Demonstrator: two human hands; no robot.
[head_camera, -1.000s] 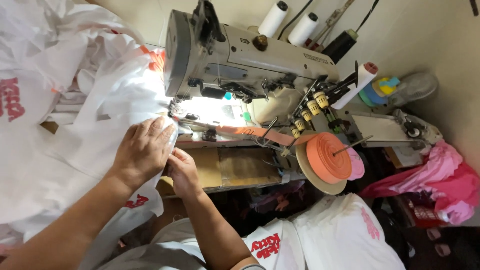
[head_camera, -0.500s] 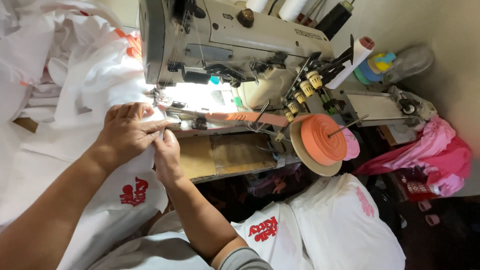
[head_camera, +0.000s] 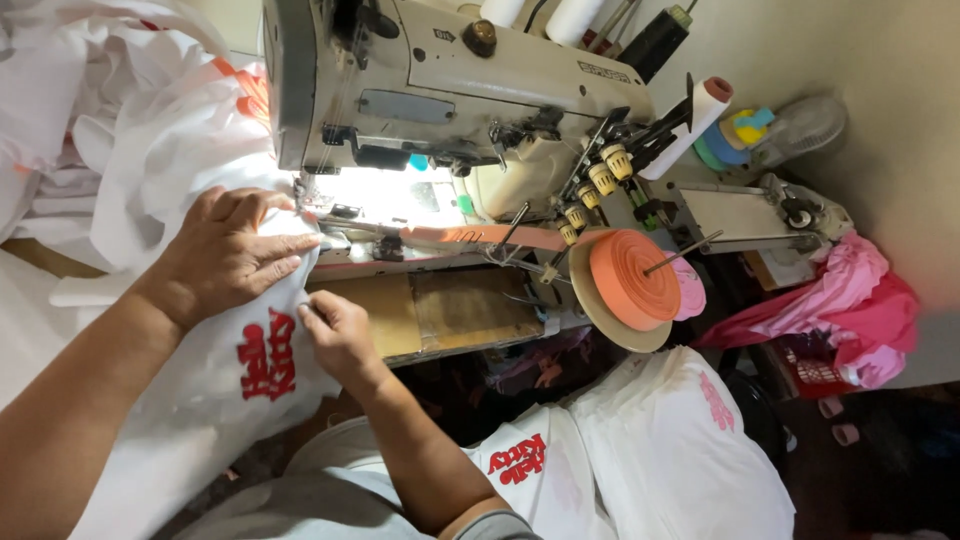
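Both hands (head_camera: 235, 260) (head_camera: 335, 330) press white fabric (head_camera: 215, 375), lengthwise toward the sewing machine (head_camera: 440, 90).

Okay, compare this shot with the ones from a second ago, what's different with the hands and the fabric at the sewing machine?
The left hand has spread flatter on the white fabric, fingertips closer to the lit needle area. The right hand stays pinching the fabric's edge in front of the machine bed. Neither hand let go of anything. The sewing machine, orange tape roll and pink cloth are as before.

Head camera looks down, close, apparently tilted, over the sewing machine (head_camera: 450, 100).
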